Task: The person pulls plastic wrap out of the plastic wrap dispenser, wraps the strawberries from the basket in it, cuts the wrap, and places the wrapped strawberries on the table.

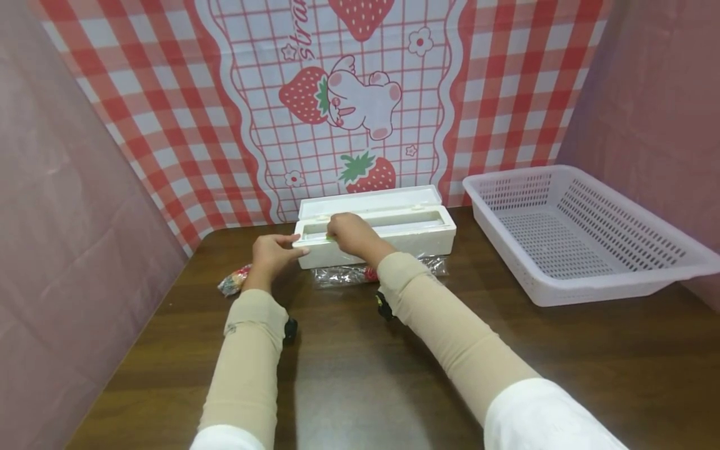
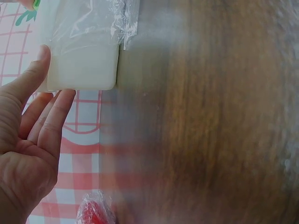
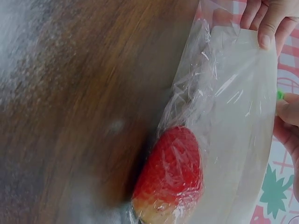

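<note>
Long white box (image 1: 375, 232) at the table's (image 1: 360, 375) far edge, long axis left to right, lid up toward the cloth. Right hand (image 1: 351, 232) on the box's near left rim, nearer than the left; fingers curled there, apparently pinching something green, not sure. Left hand (image 1: 274, 253) at the box's left end, fingers straight, touching the end wall. Clear film (image 3: 224, 93) over the box's front, hanging down to a wrapped strawberry (image 3: 170, 175) just beside it.

Staged tabletop booth: strawberry-print backdrop (image 1: 360, 106), pink side drapes (image 1: 73, 206).
</note>
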Action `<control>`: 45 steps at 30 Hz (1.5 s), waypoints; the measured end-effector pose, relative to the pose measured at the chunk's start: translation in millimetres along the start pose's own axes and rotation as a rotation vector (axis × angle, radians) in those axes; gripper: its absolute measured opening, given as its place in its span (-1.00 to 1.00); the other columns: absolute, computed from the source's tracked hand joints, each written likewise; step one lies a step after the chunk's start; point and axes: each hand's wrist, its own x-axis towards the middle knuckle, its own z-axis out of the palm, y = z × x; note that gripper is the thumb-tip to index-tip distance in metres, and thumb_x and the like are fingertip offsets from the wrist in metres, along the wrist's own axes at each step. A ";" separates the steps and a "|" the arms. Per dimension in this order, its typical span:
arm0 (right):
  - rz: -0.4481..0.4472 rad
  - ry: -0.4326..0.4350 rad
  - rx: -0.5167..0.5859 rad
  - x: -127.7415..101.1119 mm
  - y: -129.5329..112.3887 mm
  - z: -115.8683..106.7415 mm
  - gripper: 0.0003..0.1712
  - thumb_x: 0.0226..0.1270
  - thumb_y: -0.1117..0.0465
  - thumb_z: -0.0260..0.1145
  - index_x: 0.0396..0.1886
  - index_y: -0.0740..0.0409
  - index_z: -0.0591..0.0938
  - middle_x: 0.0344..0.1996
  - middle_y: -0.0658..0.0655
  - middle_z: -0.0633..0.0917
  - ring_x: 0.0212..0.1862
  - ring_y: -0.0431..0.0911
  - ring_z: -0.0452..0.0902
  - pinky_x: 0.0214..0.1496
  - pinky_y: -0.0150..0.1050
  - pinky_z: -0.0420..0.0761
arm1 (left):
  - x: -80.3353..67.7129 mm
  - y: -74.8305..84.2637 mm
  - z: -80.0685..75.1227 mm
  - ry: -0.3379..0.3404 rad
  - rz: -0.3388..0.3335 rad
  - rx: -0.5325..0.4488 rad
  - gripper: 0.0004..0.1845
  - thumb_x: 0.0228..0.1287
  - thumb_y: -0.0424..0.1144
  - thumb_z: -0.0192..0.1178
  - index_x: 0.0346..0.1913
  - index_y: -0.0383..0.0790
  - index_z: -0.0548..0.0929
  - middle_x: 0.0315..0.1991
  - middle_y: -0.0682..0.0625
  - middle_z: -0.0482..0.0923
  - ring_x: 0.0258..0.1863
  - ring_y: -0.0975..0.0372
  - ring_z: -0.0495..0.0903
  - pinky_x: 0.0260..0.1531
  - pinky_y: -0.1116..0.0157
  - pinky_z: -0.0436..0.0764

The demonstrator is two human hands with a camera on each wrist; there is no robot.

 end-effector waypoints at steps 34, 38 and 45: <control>-0.004 0.084 -0.035 -33.0 27.8 -14.9 -0.88 0.19 0.43 0.33 -0.52 0.25 0.70 -0.51 0.13 0.63 -0.35 0.05 0.58 -0.07 -0.12 0.59 | -3.5 -1.0 -9.1 0.013 0.022 -0.028 -0.49 -0.04 -0.13 0.54 0.02 -0.25 0.72 0.09 -0.21 0.61 0.13 0.03 0.52 0.17 0.17 0.48; 0.010 0.080 -0.030 -38.0 32.1 -16.0 -0.90 0.17 0.44 0.33 -0.46 0.25 0.73 -0.48 0.13 0.65 -0.31 0.04 0.59 -0.03 -0.13 0.59 | -2.7 -1.9 -6.8 0.005 0.016 -0.029 -0.49 -0.03 -0.14 0.54 0.02 -0.25 0.71 0.09 -0.20 0.61 0.10 0.05 0.53 0.14 0.17 0.50; 0.029 0.091 -0.018 -48.9 40.1 -17.6 -0.89 0.16 0.45 0.33 -0.51 0.24 0.71 -0.52 0.11 0.61 -0.33 0.05 0.57 -0.05 -0.10 0.58 | -1.7 -3.8 0.1 0.007 0.037 -0.032 -0.49 -0.05 -0.11 0.54 0.01 -0.24 0.72 0.06 -0.18 0.63 0.06 0.08 0.54 0.09 0.18 0.53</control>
